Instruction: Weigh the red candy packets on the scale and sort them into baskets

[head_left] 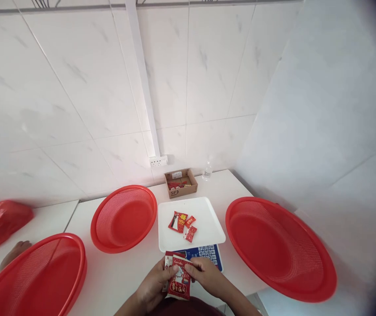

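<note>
Both my hands hold a red and white packet (pixel 178 280) just in front of me, at the near edge of the white table. My left hand (pixel 153 285) grips its left side with fingers curled. My right hand (pixel 206 273) pinches its top right edge. Right behind them stands a scale (pixel 212 254) with a blue keypad and a white tray (pixel 204 215) on top. On the tray lie a larger red packet (pixel 178 221) and two small red packets (pixel 190 228).
Three red mesh baskets stand around: one at the right (pixel 280 248), one left of the tray (pixel 124 218), one at the near left (pixel 33 278). A small cardboard box (pixel 180 183) and a clear bottle (pixel 207 171) sit by the wall. Another person's hand (pixel 15 252) and a red bag (pixel 0 224) are at far left.
</note>
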Motion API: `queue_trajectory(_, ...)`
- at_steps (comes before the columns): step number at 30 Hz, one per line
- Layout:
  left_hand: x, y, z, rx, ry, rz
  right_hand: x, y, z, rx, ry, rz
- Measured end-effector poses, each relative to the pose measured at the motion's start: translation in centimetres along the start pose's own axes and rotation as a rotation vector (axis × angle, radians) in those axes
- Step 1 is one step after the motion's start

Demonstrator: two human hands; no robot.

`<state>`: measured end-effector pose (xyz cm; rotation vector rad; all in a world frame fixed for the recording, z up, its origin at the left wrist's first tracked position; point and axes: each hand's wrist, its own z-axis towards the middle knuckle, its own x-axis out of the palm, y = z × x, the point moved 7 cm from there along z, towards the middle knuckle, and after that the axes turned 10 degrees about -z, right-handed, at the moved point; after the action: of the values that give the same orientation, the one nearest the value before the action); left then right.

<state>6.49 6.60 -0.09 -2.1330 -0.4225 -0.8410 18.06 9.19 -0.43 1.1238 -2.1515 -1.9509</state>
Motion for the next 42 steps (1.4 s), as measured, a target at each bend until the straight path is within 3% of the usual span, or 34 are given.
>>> queue_trajectory(9, 3.1, 1.1, 1.1, -0.007, 0.018, 0.027, -2.1, -0.9, -1.3, -0.022, 0.025, 0.017)
queue_trajectory(24, 5.9, 3.0, 5.2, 0.046, -0.201, -0.049, -8.7, -6.3, -3.5, 0.034, 0.004, 0.133)
queue_trajectory(35, 8.1, 4.2, 5.9, 0.07, -0.153, -0.028, -9.0, -8.3, -3.7, 0.035, 0.048, 0.207)
queue_trajectory(42, 7.9, 4.4, 6.2, 0.075, -0.14, -0.015, -8.9, -8.0, -3.4, 0.02, 0.076, 0.19)
